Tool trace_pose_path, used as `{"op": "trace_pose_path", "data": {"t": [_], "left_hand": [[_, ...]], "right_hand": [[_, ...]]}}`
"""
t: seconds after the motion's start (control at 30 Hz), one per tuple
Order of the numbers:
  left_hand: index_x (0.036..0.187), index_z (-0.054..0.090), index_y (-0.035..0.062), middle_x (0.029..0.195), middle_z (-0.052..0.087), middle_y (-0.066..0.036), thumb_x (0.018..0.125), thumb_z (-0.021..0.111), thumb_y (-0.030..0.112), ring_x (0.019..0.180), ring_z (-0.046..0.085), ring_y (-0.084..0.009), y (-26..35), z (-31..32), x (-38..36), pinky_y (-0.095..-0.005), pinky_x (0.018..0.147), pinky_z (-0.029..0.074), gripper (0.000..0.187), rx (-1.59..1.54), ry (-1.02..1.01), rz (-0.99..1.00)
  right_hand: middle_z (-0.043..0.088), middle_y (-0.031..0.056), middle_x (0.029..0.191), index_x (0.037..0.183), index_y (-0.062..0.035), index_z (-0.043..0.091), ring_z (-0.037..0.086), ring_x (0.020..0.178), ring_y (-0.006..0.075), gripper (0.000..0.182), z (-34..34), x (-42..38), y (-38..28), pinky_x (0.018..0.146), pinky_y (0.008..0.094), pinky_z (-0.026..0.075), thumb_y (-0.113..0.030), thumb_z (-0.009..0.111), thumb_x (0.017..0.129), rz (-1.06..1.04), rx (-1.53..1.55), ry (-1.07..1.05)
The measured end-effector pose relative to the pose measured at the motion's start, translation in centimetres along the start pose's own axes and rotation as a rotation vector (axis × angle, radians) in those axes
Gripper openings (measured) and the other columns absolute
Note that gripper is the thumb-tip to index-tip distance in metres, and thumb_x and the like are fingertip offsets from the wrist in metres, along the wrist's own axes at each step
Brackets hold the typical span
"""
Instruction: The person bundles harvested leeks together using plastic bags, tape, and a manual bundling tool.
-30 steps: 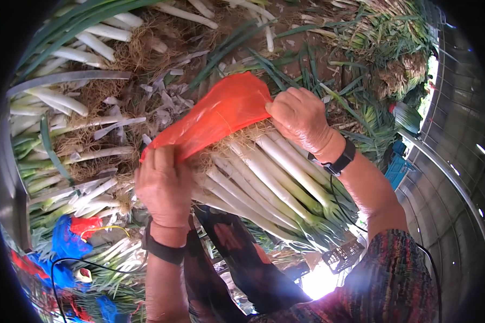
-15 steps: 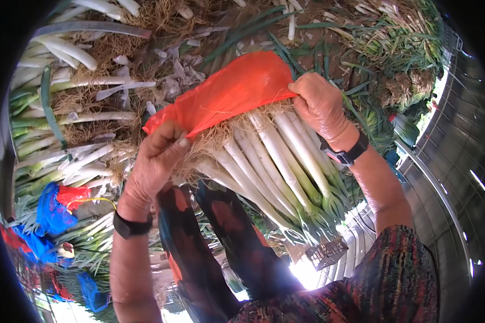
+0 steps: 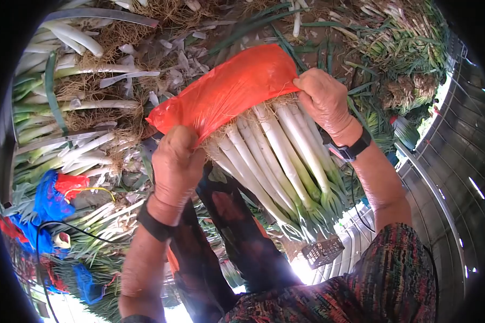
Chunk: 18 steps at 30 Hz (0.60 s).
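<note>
A red plastic bag (image 3: 237, 81) is drawn over the root ends of a bunch of leeks (image 3: 277, 156). Their white stalks stick out of its mouth, and the green cut tops fan toward my body. My left hand (image 3: 178, 167) is closed on the bag's edge at the lower left corner, its fingertips partly hidden. At the opposite corner, my right hand (image 3: 323, 99) pinches the edge between thumb and fingers. Some roots show along the bag's mouth.
Many loose leeks (image 3: 91, 105) with long roots lie on the left. Blue bags (image 3: 54, 202) sit at lower left, more green stalks (image 3: 404, 37) at upper right. A plastic crate (image 3: 322, 253) stands below the bunch; a metal rail (image 3: 434, 188) runs along the right.
The bag has been pulled further over the roots, so fewer of them show. My left hand has moved right and turned, its back now facing up. My right hand keeps its grip.
</note>
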<state>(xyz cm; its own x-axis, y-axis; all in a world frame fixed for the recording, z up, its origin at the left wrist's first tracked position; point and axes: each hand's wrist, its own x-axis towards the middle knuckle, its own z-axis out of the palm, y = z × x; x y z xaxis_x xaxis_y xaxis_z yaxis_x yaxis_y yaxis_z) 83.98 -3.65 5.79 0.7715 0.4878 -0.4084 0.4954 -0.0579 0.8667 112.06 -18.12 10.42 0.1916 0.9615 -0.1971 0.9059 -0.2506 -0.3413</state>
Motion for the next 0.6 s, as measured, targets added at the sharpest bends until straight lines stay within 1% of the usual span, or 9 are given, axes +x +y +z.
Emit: {"op": "trace_pose_path", "data": {"t": [0.1,0.2,0.23,0.33,0.37,0.5,0.6], "left_hand": [[0.075,0.050,0.0086,0.073,0.051,-0.010,0.062,0.062,-0.001,0.072,0.054,-0.0317,1.4,2.2,-1.3,-0.0420,0.061,0.044,0.020,0.249,0.178,0.005],[0.079,0.048,0.0063,0.075,0.051,-0.012,0.067,0.061,0.000,0.072,0.053,-0.0371,2.0,3.4,-1.7,-0.0428,0.061,0.044,0.019,0.245,0.235,-0.024],[0.081,0.051,0.0063,0.077,0.053,-0.012,0.067,0.063,0.003,0.074,0.055,-0.0368,1.9,3.2,-1.6,-0.0430,0.061,0.045,0.019,0.217,0.216,-0.045],[0.084,0.054,0.0073,0.079,0.056,-0.012,0.070,0.065,0.006,0.075,0.057,-0.0359,2.6,1.3,-1.0,-0.0432,0.061,0.045,0.018,0.169,0.088,-0.005],[0.086,0.056,0.0082,0.080,0.058,-0.011,0.073,0.066,0.010,0.074,0.059,-0.0342,2.8,1.0,-0.9,-0.0422,0.062,0.045,0.017,0.206,0.045,0.010],[0.084,0.055,0.0090,0.077,0.056,-0.010,0.077,0.067,0.013,0.071,0.058,-0.0316,3.4,1.3,0.0,-0.0398,0.063,0.044,0.014,0.373,0.008,0.157],[0.082,0.054,0.0090,0.074,0.054,-0.009,0.074,0.064,0.008,0.071,0.056,-0.0302,3.8,1.3,0.0,-0.0393,0.063,0.043,0.013,0.396,0.006,0.221]], "right_hand": [[0.059,0.0041,0.083,0.090,-0.0134,0.057,0.061,0.074,0.0273,0.034,-0.1,-0.3,0.0,0.062,0.0357,0.052,0.000,0.071,0.062,-0.016,-0.024,0.009],[0.060,0.0041,0.084,0.089,-0.0131,0.057,0.062,0.074,0.0273,0.033,-0.4,-0.8,-0.2,0.063,0.0355,0.052,-0.001,0.071,0.062,-0.013,-0.035,0.014],[0.060,0.0041,0.085,0.088,-0.0129,0.057,0.062,0.074,0.0274,0.032,-0.6,-1.0,-0.5,0.063,0.0355,0.052,-0.002,0.071,0.062,-0.008,-0.037,0.013],[0.061,0.0038,0.087,0.086,-0.0122,0.057,0.061,0.075,0.0272,0.030,-1.2,-1.1,-1.1,0.064,0.0357,0.051,-0.002,0.071,0.062,-0.008,-0.029,0.006],[0.061,0.0036,0.088,0.085,-0.0121,0.057,0.061,0.076,0.0267,0.028,-1.3,-1.1,-1.3,0.065,0.0356,0.051,-0.002,0.071,0.062,-0.006,-0.053,-0.009],[0.060,0.0027,0.088,0.082,-0.0119,0.056,0.060,0.078,0.0243,0.023,-1.7,-0.6,-1.5,0.066,0.0345,0.049,-0.004,0.070,0.064,-0.022,-0.133,-0.054],[0.058,0.0023,0.085,0.079,-0.0115,0.055,0.059,0.078,0.0226,0.020,-2.0,-0.6,-1.6,0.066,0.0332,0.049,-0.004,0.067,0.065,-0.040,-0.158,-0.074]]}}
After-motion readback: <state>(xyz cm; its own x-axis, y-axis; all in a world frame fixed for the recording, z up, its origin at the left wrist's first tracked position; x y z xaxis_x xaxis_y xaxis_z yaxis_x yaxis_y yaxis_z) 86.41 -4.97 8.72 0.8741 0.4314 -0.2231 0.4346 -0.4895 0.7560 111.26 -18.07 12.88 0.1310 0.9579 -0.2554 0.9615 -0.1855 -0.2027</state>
